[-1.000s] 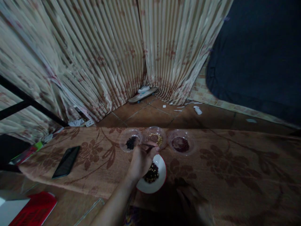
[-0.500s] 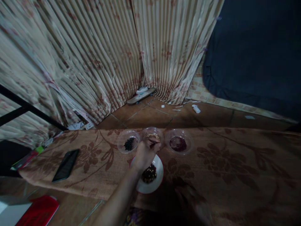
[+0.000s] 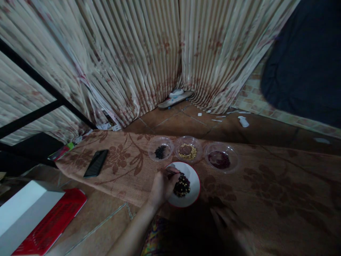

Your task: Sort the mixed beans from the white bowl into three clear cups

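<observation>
My left hand (image 3: 163,186) is over the left rim of a white bowl (image 3: 195,185) with a red edge. Its thumb and fingers are pinched together; what they hold, if anything, is too small to make out. Inside the bowl lies a heap of mixed dark and yellow beans (image 3: 182,185). Behind it stand three clear plastic tubs: black beans (image 3: 160,152) in the left one, yellow beans (image 3: 191,153) in the middle, dark red beans (image 3: 218,160) in the right. In deep shadow right of the bowl, my right hand (image 3: 230,225) rests near the cloth, fingers loosely stretched out, apparently holding nothing.
A patterned brown cloth (image 3: 128,181) covers the table. A black phone (image 3: 96,163) lies on its left part. On the floor at lower left are a white box (image 3: 29,209) and a red package (image 3: 55,224). Striped curtains (image 3: 138,64) hang behind, with a skateboard (image 3: 174,100) below.
My left hand has come back from the middle tub to the bowl, uncovering the yellow beans. The view has shifted left and down. My right hand stays right of the bowl.
</observation>
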`<state>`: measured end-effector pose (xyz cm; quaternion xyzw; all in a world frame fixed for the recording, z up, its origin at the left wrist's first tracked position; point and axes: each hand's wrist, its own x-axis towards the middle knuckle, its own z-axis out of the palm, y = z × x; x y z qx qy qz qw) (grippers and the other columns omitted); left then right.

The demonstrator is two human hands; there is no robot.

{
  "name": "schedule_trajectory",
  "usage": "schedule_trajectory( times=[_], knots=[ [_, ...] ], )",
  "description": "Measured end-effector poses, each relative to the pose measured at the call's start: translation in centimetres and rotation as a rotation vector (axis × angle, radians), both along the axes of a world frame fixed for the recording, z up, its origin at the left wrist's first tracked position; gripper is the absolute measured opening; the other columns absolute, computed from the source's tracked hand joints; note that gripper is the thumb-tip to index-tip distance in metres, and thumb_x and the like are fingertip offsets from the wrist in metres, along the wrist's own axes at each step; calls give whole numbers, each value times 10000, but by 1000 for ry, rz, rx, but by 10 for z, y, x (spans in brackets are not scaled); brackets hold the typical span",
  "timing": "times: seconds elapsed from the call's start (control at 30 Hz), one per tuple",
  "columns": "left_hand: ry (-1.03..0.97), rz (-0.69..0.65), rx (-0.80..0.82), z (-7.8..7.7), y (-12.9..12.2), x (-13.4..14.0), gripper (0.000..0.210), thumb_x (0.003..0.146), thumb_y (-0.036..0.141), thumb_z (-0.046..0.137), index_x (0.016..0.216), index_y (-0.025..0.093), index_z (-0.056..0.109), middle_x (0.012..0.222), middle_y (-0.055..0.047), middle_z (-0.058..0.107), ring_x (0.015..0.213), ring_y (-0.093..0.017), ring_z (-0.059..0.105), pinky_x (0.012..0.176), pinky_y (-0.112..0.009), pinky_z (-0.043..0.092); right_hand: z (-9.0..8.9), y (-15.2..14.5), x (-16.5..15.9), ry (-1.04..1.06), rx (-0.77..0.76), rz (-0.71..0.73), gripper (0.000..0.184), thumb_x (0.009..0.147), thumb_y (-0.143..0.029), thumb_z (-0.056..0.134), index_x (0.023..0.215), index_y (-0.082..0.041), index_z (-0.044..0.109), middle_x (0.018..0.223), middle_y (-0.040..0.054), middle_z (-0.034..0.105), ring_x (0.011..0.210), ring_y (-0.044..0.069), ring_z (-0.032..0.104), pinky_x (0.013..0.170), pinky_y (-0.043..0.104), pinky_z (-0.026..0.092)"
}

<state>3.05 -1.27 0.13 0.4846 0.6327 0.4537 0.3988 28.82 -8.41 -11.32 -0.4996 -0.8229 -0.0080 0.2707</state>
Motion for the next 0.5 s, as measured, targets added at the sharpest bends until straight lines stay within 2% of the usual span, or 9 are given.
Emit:
schedule_trajectory(
  times=[0.17, 0.3, 0.5],
  knots=[
    [99, -70, 22, -7, 1, -2, 102, 812, 267, 651, 850, 189, 706, 759, -17, 723, 701, -165, 682, 650, -248, 531, 6, 2, -3, 58, -44, -83, 413, 1027, -384, 361, 1001, -235, 745, 917, 34, 746, 780, 128, 689, 679, 218, 483],
    [109, -101, 23, -8, 1, -3, 95, 816, 248, 644, 865, 196, 706, 785, -13, 735, 716, -163, 693, 673, -249, 536, 10, 4, -2, 65, -25, -31, 405, 1027, -377, 363, 985, -241, 742, 899, 20, 748, 764, 115, 699, 640, 197, 483],
    [145, -181, 9, -4, 1, -4, 97, 836, 250, 620, 849, 198, 701, 814, -15, 736, 725, -161, 690, 678, -245, 525, 15, 5, -2, 57, -2, -62, 361, 1005, -404, 425, 955, -238, 741, 872, 12, 749, 714, 118, 701, 640, 200, 487]
  ],
)
